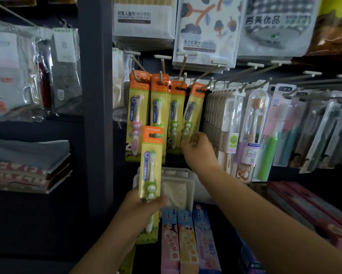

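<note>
Holds a green toothbrush pack [151,175] upright in the left hand [142,208], below the hanging row and in front of a white container [186,172]. Thumb curled over the front, other fingers hidden behind the card. Reaches with the right hand [199,151] to the bottom of the tilted hanging pack [192,113] on its hook [209,78]. Too blurred to tell whether fingertips pinch the card or merely touch it. Below, toothpaste boxes [186,244] cut off by the frame edge.

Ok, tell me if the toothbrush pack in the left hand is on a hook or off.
Off. The left hand grips the toothbrush pack below the hanging row; no hook passes through its slot.
</note>
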Demonstrator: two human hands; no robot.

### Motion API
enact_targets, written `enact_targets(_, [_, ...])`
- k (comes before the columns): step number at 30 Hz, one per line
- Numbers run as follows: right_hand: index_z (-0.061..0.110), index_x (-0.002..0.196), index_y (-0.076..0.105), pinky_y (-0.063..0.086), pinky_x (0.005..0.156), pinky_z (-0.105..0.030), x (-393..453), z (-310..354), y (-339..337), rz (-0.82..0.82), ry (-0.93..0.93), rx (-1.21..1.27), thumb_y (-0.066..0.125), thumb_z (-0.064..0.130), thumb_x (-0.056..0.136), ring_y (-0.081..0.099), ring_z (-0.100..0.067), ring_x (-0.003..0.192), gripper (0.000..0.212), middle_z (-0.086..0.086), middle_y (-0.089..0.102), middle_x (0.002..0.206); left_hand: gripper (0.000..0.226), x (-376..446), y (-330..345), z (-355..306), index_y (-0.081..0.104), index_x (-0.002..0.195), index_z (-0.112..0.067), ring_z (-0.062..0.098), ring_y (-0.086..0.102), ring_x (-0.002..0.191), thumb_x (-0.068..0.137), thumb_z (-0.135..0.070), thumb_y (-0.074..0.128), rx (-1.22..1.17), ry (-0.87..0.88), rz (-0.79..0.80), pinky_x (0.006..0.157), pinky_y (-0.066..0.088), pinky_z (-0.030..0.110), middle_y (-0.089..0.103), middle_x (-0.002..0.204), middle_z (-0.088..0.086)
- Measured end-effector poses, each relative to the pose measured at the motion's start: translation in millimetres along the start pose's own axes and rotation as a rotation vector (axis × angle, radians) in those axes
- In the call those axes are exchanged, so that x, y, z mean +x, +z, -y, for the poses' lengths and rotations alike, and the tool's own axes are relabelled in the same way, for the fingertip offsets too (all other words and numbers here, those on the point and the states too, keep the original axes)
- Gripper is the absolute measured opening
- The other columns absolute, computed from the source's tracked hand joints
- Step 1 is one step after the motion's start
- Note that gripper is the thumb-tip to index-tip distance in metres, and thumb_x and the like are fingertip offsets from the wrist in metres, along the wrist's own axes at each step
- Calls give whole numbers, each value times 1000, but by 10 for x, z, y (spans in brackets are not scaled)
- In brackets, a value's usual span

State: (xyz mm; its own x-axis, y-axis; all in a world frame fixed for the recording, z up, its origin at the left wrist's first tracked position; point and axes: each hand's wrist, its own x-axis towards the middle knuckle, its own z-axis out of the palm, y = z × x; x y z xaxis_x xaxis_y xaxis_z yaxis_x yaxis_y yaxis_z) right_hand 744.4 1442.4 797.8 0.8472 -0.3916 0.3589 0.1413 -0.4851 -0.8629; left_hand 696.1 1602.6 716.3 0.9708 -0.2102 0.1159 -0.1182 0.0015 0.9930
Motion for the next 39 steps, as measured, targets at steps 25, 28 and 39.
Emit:
enact_targets(25, [6, 130, 47, 38, 64, -26, 333, 397, -229, -13, -21, -76, 38, 24, 102, 53, -23, 89, 34, -10, 57, 111, 14, -93, -128, -84, 59, 80, -12, 11, 60, 59, 90, -3, 57, 128, 223, -122, 58, 45, 21, 64, 69, 7])
enact_targets(28, [7, 132, 44, 35, 56, -25, 407, 386, -175, -20, 57, 19, 36, 21, 103, 51, -20, 78, 33, -12, 54, 108, 9, -105, -135, -59, 59, 85, -12, 7, 59, 57, 90, -5, 58, 110, 196, -103, 59, 45, 23, 64, 66, -2])
enact_targets(39, [-4, 130, 47, 36, 77, -28, 571, 300, -102, -109, 136, 115, 34, 19, 102, 41, -15, 65, 39, -7, 45, 87, 12, -142, -176, -56, 59, 86, -13, 9, 62, 59, 91, -3, 56, 82, 203, -45, 60, 47, 22, 68, 75, 0])
